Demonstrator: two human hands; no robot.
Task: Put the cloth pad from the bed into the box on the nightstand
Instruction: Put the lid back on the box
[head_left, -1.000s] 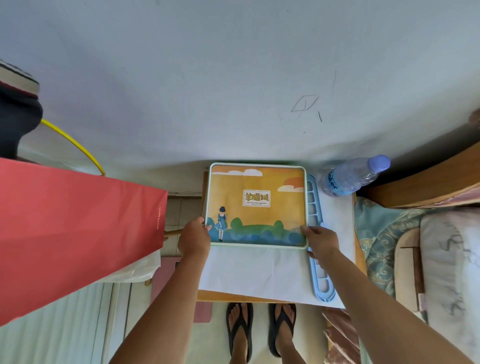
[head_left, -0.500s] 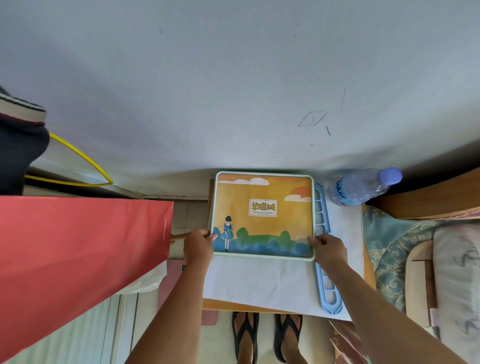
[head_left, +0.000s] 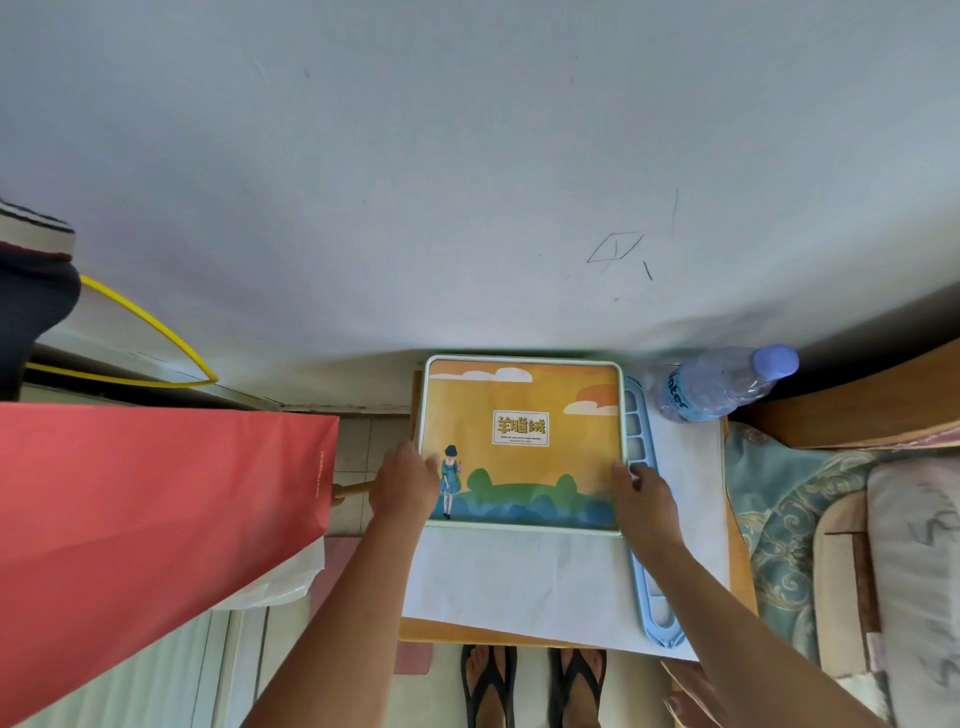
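Note:
A flat box (head_left: 524, 415) with an orange illustrated lid and pale green rim lies on the nightstand (head_left: 519, 587), which is covered by a white sheet. My left hand (head_left: 408, 480) rests on the box's left edge, fingers over the lid. On the opposite side, my right hand (head_left: 641, 491) presses the right edge. The lid looks closed. The bed (head_left: 789, 519) with a teal patterned cover lies at the right. I cannot pick out the cloth pad.
A light blue plastic tray (head_left: 647, 571) lies along the box's right side. A water bottle (head_left: 722, 387) lies at the back right. A large red paper bag (head_left: 145, 525) hangs at the left. The white wall is close behind. My sandalled feet (head_left: 535, 686) stand below.
Both hands have slid from the box's front corners further up along its left and right edges. The view has tilted slightly, so the box sits lower in frame.

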